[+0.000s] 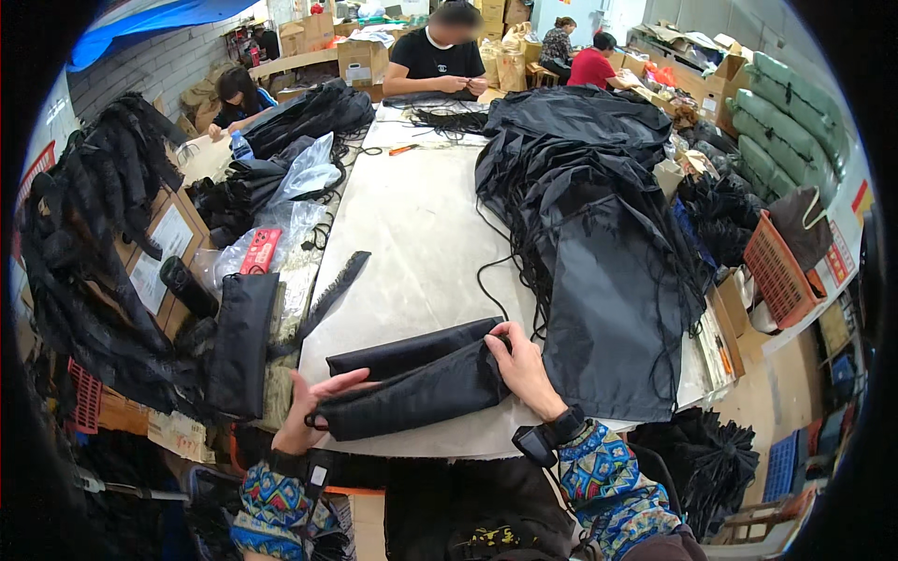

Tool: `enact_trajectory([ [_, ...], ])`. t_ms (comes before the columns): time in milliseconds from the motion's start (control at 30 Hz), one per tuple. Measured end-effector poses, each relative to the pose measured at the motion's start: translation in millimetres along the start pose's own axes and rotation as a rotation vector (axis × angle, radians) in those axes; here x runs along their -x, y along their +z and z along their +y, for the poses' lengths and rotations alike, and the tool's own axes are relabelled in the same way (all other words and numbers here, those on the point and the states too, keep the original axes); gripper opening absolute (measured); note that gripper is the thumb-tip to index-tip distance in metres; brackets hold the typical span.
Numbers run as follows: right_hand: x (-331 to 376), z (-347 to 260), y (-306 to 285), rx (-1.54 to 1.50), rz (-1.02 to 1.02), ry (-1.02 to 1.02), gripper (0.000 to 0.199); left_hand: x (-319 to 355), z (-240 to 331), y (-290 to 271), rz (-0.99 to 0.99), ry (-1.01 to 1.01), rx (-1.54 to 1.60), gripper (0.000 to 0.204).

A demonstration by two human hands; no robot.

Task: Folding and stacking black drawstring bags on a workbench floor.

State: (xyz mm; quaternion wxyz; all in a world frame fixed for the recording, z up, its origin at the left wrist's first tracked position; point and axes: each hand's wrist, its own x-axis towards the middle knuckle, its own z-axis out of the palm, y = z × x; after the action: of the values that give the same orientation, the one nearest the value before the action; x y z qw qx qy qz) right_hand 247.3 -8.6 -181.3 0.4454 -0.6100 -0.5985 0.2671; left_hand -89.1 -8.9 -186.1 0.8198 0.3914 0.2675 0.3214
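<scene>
A black fabric bag (412, 400), folded into two long layers, lies slantwise across the near edge of the pale table. My right hand (522, 366) pinches its far right corner between thumb and fingers. At the bag's left end is my left hand (313, 404), its fingers stretched out and its thumb apart, touching the fabric; a small black loop shows beside the palm. A thin black cord runs up from near my right hand. Just right of that hand, a big pile of black drawstring bags (603, 309) covers the table, cords trailing from its side.
A flat black pouch (245, 346), a red packet (261, 251) and clear plastic lie on the left. Black strips (98, 243) hang over cartons at far left. An orange-handled cutter (403, 150) lies farther up the table. A person (438, 61) sits across; others work behind.
</scene>
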Motion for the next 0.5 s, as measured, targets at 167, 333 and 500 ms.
enact_trajectory([
  [167,-7,10,2,0.051,0.069,0.006,0.032,32,-16,24,0.294,0.176,-0.486,0.035],
  [333,6,2,-17,-0.654,-0.296,0.352,0.039,-2,-30,46,0.668,0.381,-0.444,0.027],
  [500,4,5,2,0.134,0.138,-0.048,0.026,-24,-49,28,1.085,0.366,-1.510,0.034],
])
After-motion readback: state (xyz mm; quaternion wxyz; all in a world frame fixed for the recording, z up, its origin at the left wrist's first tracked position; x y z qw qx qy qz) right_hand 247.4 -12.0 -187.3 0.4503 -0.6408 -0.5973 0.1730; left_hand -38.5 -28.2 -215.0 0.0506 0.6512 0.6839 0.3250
